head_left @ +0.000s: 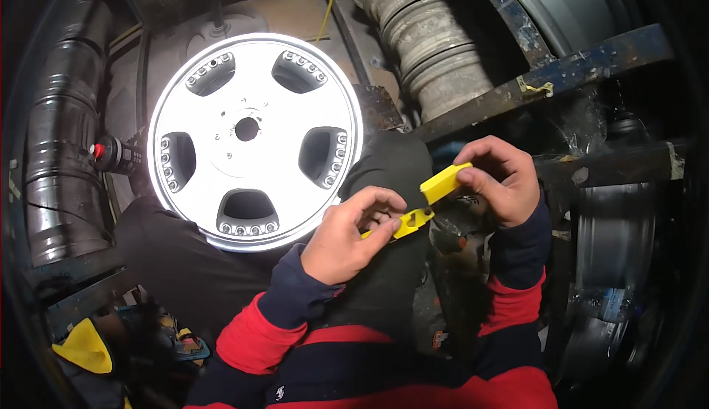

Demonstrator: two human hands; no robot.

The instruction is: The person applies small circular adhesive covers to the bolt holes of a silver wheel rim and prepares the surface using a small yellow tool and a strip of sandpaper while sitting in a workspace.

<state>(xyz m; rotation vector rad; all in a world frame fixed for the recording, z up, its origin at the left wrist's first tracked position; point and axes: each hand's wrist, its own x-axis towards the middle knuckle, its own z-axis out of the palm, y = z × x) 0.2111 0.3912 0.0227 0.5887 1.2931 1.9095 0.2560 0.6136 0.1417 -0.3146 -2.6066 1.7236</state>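
Holding yellow block [444, 183] in right hand [509, 187], yellow holed strip [420, 218] in left hand [341, 236]; could drop either by pinching too loosely.

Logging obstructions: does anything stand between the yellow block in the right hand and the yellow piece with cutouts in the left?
Nothing visible does: the yellow block, in the right hand, is close to the yellow piece with cutouts, in the left hand. The wheel lies off to the left.

The left grip [342, 240] pinches, fingers [375, 198] curled. The right grip [511, 184] pinches higher, rightward of it. Forearms [519, 265] extend below both.
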